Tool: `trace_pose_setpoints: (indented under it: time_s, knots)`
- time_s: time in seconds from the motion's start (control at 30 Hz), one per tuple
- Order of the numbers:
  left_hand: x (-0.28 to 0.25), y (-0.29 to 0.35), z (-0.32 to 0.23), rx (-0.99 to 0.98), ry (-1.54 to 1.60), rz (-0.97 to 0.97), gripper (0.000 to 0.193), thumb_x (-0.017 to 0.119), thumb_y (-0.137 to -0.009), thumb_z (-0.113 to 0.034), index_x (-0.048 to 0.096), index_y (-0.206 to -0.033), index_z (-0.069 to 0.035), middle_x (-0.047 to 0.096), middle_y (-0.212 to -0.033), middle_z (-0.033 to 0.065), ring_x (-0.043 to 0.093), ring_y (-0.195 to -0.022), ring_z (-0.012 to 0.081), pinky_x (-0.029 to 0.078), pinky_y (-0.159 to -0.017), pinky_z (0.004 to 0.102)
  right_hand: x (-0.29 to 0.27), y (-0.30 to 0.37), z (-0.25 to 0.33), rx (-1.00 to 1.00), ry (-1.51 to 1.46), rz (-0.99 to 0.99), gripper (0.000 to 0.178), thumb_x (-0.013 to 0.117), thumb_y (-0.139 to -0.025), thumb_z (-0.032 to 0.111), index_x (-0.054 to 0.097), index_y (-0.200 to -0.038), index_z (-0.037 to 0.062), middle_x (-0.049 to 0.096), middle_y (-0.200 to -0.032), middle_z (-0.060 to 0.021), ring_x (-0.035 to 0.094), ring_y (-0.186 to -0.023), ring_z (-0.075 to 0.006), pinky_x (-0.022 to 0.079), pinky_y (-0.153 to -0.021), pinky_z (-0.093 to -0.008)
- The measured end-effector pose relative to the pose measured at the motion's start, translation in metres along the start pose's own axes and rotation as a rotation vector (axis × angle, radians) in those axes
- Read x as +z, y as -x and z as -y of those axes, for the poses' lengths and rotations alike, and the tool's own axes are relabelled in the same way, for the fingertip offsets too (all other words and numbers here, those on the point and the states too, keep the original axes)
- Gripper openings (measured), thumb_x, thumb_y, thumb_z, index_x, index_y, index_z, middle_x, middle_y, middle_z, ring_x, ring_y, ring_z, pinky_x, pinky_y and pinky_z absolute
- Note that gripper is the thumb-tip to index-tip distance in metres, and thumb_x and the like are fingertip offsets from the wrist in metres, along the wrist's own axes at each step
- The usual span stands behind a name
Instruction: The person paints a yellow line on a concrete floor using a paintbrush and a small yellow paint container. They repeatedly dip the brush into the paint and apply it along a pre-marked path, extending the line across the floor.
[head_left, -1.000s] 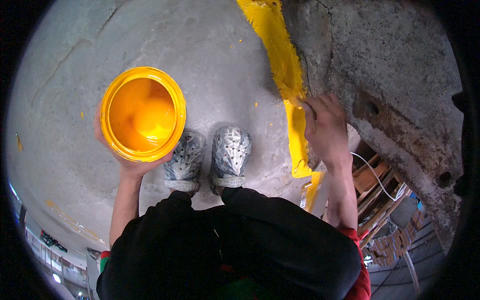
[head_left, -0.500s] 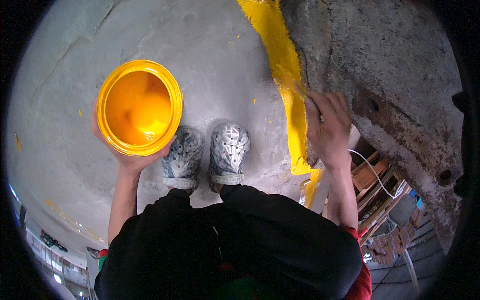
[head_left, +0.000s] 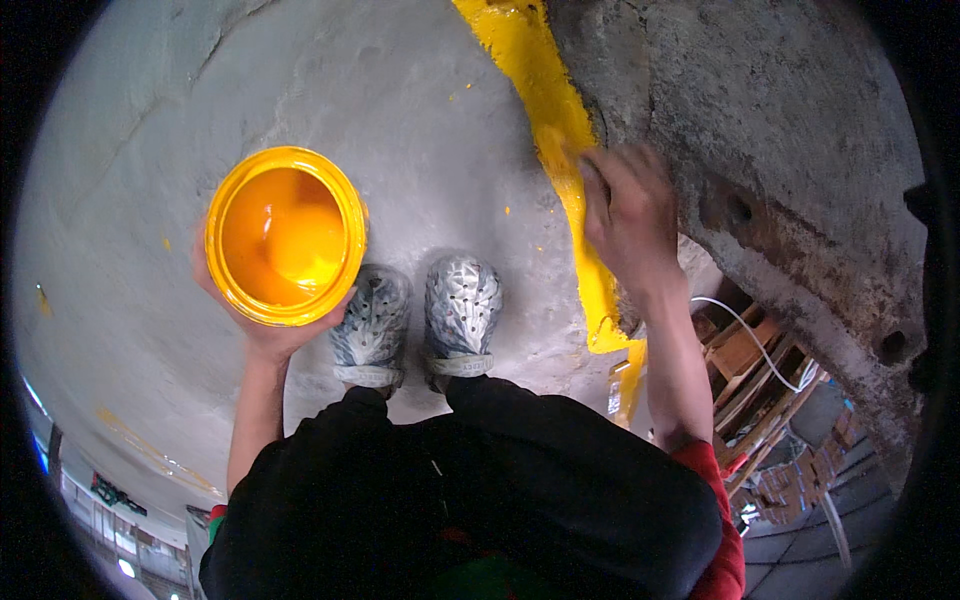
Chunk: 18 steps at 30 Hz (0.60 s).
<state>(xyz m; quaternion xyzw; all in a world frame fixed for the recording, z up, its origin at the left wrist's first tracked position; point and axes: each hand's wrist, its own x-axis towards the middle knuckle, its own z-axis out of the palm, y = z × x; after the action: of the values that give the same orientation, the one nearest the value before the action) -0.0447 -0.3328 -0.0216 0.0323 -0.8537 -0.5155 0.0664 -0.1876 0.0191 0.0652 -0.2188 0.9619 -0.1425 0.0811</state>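
Note:
My left hand (head_left: 310, 330) grips a round can of yellow paint (head_left: 357, 235) from below and the side, tilting its open top toward me. Wet paint shows inside. On the right, my right hand (head_left: 630, 200) is closed around a paintbrush (head_left: 562, 142), its handle hidden by the fingers and its yellow-covered end smeared by motion. That end is at a yellow painted strip (head_left: 535, 85), which runs along the border between the smooth grey floor and a rough slab, then bends near my right wrist.
My patterned clogs (head_left: 463, 305) stand on the grey floor (head_left: 430, 180), which carries small yellow drips. A dark rough slab (head_left: 760, 100) with a rusty, holed edge lies at the right. Below it are wooden boards (head_left: 745, 355) and a white cable (head_left: 755, 335).
My right hand has moved up and slightly left along the yellow strip with the brush. The paint can sits a little lower and further right in view.

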Motion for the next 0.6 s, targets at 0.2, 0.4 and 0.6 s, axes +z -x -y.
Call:
trace_pose_setpoints:
  time_s: [0.2, 0.4, 0.6]
  knots:
    - [0.002, -0.004, -0.008, -0.002, -0.028, 0.013, 0.135, 0.095, -0.059, -0.043, 0.005, -0.155, -0.014, 0.022, -0.155, 0.0148, 0.031, -0.145, 0.0329, 0.031, -0.120, 0.0511, 0.020, -0.044, -0.003, -0.077, -0.134, -0.369, 0.018, 0.069, -0.084, 0.001, 0.066, -0.102, 0.0020, 0.064, -0.094, -0.0165, 0.060, -0.091, -0.0378, 0.050, -0.078, -0.0465]
    - [0.001, 0.003, -0.006, -0.017, -0.034, -0.043, 0.136, 0.096, -0.059, -0.044, 0.006, -0.155, -0.013, 0.022, -0.155, 0.0152, 0.031, -0.145, 0.0334, 0.031, -0.120, 0.0510, -0.011, -0.015, 0.003, 0.035, 0.067, 0.126, 0.010, 0.065, -0.089, 0.000, 0.070, -0.097, -0.0006, 0.066, -0.093, -0.0171, 0.063, -0.089, -0.0364, 0.049, -0.080, -0.0444]
    - [0.002, 0.004, -0.007, -0.029, -0.013, -0.039, 0.136, 0.096, -0.058, -0.046, 0.006, -0.155, -0.012, 0.022, -0.155, 0.0156, 0.032, -0.144, 0.0335, 0.032, -0.120, 0.0504, -0.019, -0.024, -0.001, 0.045, 0.013, 0.236, 0.008, 0.065, -0.090, 0.002, 0.069, -0.096, -0.0024, 0.067, -0.093, -0.0183, 0.064, -0.091, -0.0377, 0.049, -0.081, -0.0453]
